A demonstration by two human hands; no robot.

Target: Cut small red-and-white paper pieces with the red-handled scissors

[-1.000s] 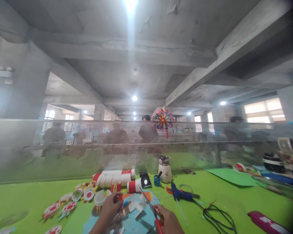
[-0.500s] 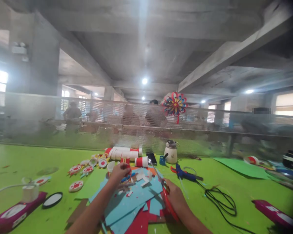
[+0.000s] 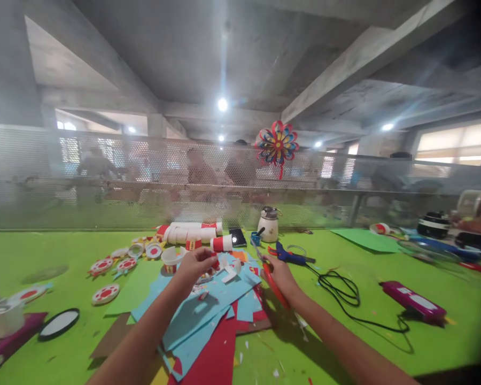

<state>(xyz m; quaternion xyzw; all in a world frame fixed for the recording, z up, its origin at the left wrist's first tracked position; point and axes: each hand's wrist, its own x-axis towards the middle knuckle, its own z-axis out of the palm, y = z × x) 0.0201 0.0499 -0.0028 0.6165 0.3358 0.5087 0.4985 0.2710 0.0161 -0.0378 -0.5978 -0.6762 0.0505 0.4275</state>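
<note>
In my right hand (image 3: 281, 275) is a pair of scissors (image 3: 275, 287) with red handles, the blades pointing up and away from me. My left hand (image 3: 196, 263) is over the paper pile, its thumb and fingers pinched on a small red piece (image 3: 215, 260) that looks like paper. Below both hands lie light blue paper sheets (image 3: 204, 315) and a red sheet (image 3: 214, 358). White cut scraps (image 3: 229, 274) are scattered just right of my left fingertips. A cut paper cup (image 3: 169, 260) stands left of that hand, and a red and white cup (image 3: 222, 244) lies behind it.
Stacked paper cups (image 3: 190, 234) lie at the back near a white jar (image 3: 268, 224). A blue glue gun (image 3: 288, 253) trails a black cord (image 3: 340, 286) on the right. Round red and white pieces (image 3: 106, 293) lie left. A mesh screen (image 3: 152, 198) bounds the green table.
The view has turned right and tilted down. My left hand now shows a small red piece at its fingertips. The scissors remain in my right hand.
</note>
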